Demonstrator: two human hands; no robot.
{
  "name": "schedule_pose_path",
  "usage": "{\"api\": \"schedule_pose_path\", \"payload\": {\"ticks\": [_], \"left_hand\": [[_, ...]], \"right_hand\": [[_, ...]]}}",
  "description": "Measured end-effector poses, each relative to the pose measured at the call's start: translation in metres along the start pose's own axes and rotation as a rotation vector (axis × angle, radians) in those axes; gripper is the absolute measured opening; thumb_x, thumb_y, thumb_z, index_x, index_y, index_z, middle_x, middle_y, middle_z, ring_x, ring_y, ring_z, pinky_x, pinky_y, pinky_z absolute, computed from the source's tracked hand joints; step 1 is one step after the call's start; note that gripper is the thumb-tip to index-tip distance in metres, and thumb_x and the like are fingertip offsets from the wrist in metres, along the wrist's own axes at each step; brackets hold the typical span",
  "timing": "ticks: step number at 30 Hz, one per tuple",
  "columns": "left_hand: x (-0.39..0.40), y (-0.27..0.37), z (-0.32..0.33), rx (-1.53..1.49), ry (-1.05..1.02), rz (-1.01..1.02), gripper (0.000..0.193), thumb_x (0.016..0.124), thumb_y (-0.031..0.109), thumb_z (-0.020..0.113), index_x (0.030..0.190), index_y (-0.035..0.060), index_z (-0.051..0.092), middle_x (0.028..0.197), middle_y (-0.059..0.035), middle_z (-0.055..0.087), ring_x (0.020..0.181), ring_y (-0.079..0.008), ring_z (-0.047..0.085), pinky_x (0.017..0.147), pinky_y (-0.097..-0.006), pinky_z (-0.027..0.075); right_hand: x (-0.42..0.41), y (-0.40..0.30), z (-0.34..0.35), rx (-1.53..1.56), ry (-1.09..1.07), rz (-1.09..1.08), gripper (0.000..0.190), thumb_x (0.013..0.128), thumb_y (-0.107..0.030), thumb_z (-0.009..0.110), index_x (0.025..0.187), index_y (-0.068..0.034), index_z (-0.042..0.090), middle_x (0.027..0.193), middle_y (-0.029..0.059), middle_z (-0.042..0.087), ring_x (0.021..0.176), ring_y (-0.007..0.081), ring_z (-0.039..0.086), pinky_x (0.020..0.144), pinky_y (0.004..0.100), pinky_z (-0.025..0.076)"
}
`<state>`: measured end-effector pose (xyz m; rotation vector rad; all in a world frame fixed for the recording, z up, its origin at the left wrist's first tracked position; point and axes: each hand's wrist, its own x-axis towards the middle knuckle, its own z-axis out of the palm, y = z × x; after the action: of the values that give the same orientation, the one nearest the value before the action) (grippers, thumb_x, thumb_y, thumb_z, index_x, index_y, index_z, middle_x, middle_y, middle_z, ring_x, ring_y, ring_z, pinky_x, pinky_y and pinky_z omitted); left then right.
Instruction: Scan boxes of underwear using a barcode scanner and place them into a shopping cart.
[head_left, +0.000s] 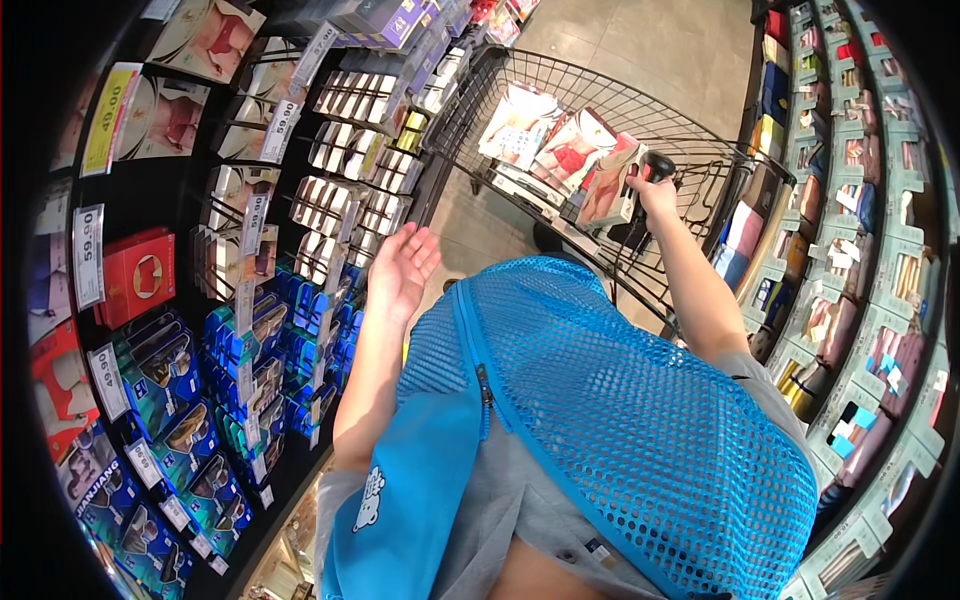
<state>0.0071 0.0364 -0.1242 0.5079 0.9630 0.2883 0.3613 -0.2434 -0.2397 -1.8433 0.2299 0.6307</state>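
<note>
My left hand (405, 274) is raised beside the shelf, palm up, with fingers apart and nothing in it. My right hand (654, 196) grips a black handheld device (658, 166) with a rounded top, over the near side of a black wire shopping cart (585, 64). Just left of that hand, an underwear box (611, 187) stands tilted in the cart; whether the fingers touch it I cannot tell. Beside it lean a box picturing red briefs (574, 150) and a white underwear box (519, 124). A blue mesh bag or vest (585, 360) covers my chest.
At left, a dark rack holds hanging packs (169, 367), small white boxes (360, 94), a red box (135, 277) and price tags (90, 255). Shelves of folded textiles in pale green packaging (847, 251) line the right. Tiled floor (652, 45) shows beyond the cart.
</note>
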Motion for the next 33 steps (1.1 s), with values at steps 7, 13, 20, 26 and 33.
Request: {"api": "schedule_pose_path", "payload": {"ticks": [7, 13, 20, 26, 33], "left_hand": [[-0.012, -0.007, -0.020, -0.035, 0.115, 0.044, 0.030, 0.099, 0.025, 0.060, 0.122, 0.0071, 0.055, 0.112, -0.0080, 0.063, 0.103, -0.0218, 0.063, 0.089, -0.0364, 0.052], [-0.030, 0.022, -0.013, -0.063, 0.016, 0.170, 0.025, 0.099, 0.024, 0.060, 0.119, 0.0097, 0.059, 0.108, -0.0055, 0.067, 0.097, -0.0204, 0.066, 0.085, -0.0364, 0.054], [-0.062, 0.144, -0.018, -0.005, 0.135, 0.693, 0.024, 0.099, 0.017, 0.057, 0.120, 0.0052, 0.057, 0.108, -0.0058, 0.065, 0.098, -0.0200, 0.064, 0.085, -0.0358, 0.052], [-0.035, 0.292, -0.036, 0.367, 0.392, 1.136, 0.050, 0.098, 0.013, 0.059, 0.145, 0.0007, 0.047, 0.144, -0.0139, 0.056, 0.129, -0.0234, 0.054, 0.103, -0.0348, 0.045], [0.021, 0.400, -0.024, 0.478, 0.580, 1.220, 0.079, 0.089, 0.024, 0.070, 0.150, -0.0068, 0.031, 0.150, -0.0228, 0.043, 0.137, -0.0278, 0.044, 0.113, -0.0409, 0.033]], "right_hand": [[0.043, 0.022, 0.026, 0.366, 0.031, -0.028, 0.036, 0.080, -0.007, 0.081, 0.109, -0.001, 0.061, 0.091, 0.0091, 0.071, 0.079, 0.0202, 0.067, 0.070, 0.0371, 0.055], [0.062, 0.054, 0.038, -0.233, -0.032, 0.005, 0.031, 0.086, -0.029, 0.075, 0.105, -0.008, 0.062, 0.085, 0.0034, 0.060, 0.072, 0.0161, 0.057, 0.060, 0.0357, 0.047], [0.020, 0.063, 0.047, 0.141, -0.360, 0.283, 0.019, 0.085, 0.000, 0.061, 0.100, -0.010, 0.055, 0.075, 0.0044, 0.059, 0.059, 0.0199, 0.059, 0.051, 0.0342, 0.050], [-0.011, 0.019, 0.056, 0.099, -0.437, 0.243, 0.019, 0.090, 0.000, 0.061, 0.107, -0.006, 0.053, 0.088, 0.0110, 0.067, 0.071, 0.0228, 0.067, 0.062, 0.0373, 0.058], [-0.065, -0.040, 0.064, 0.136, -0.531, 0.153, 0.033, 0.090, 0.002, 0.056, 0.123, -0.004, 0.050, 0.106, 0.0136, 0.067, 0.082, 0.0247, 0.068, 0.063, 0.0353, 0.058]]}}
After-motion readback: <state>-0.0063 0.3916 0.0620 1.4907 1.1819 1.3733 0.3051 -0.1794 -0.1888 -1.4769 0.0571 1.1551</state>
